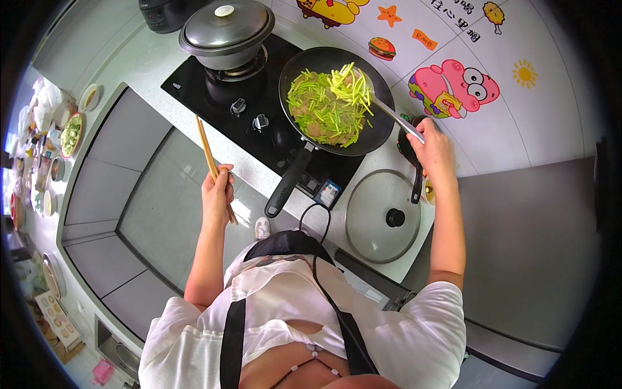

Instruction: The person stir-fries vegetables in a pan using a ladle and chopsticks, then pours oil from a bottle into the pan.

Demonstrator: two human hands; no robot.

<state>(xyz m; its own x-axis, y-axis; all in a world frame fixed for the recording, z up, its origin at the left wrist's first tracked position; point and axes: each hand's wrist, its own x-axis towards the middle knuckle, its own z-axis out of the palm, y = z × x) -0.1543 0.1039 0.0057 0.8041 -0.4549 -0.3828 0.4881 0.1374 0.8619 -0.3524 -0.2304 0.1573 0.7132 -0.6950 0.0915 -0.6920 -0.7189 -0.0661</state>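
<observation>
My right hand (pixel 433 148) is closed around the handle of a metal spatula (pixel 392 114). Its head, over the right side of a black frying pan (pixel 381 129), carries a heap of chopped green stalks (pixel 350 87). More green pieces (pixel 312 97), mixed with brownish bits that look like meat, are spread across the pan. The pan sits on the stove with its black handle (pixel 289 183) pointing toward me, and neither hand touches it. Off to the left of that handle, my left hand (pixel 219 191) grips a pair of wooden chopsticks (pixel 206 146), tips pointing up and away.
A lidded grey pot (pixel 228 37) occupies the left burner of the black stove (pixel 214 104). A glass lid (pixel 369 220) lies on the counter at right, beside a small black pan (pixel 407 148). Dishes, including a plate of green food (pixel 72 135), line the left counter.
</observation>
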